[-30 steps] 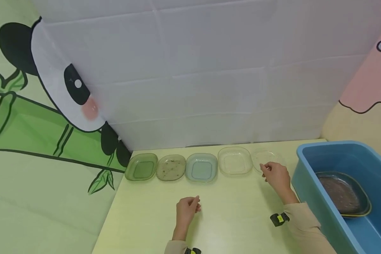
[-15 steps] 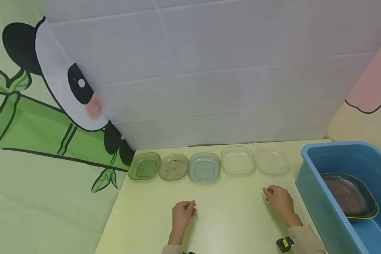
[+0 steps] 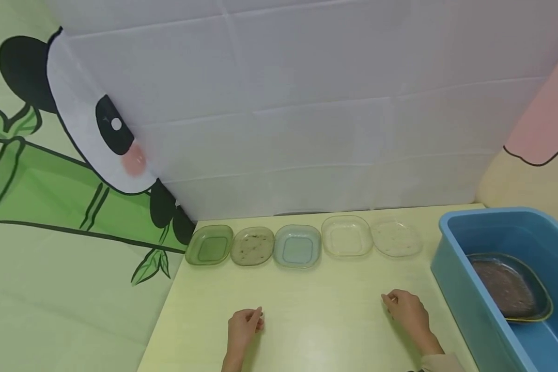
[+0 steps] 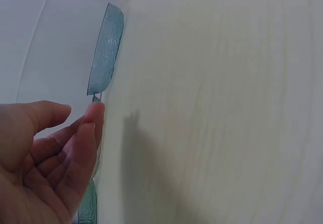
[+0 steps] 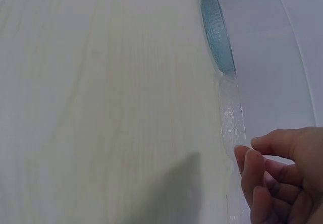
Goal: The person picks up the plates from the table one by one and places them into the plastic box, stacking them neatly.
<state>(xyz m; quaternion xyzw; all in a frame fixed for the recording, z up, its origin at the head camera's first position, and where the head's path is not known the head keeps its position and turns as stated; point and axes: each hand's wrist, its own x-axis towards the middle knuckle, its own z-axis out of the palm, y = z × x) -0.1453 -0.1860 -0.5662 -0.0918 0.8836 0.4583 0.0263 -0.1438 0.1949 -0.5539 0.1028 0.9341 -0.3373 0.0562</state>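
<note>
A row of square-ish glass dishes lies along the table's back edge. From left come a green dish (image 3: 209,245), a greyish speckled dish (image 3: 252,246), a light blue dish (image 3: 297,246), a clear dish with a yellowish rim (image 3: 347,236) and a colourless dish (image 3: 397,237). Above the front of the table, my left hand (image 3: 244,330) holds nothing, its fingers loosely bent. My right hand (image 3: 408,314) is likewise without any object, in front of the colourless dish. Both wrist views show a gap between thumb and fingertips.
A blue plastic tub (image 3: 471,289) stands at the right. Inside it lies a dark brown dish (image 3: 509,287) with a yellow rim. The pale yellow table (image 3: 321,299) meets a white cloth backdrop (image 3: 279,129); a panda-printed cloth (image 3: 65,279) hangs at the left.
My right hand has drawn back from the colourless dish toward the front of the table. My left hand has moved left and nearer the front. The dishes keep their places.
</note>
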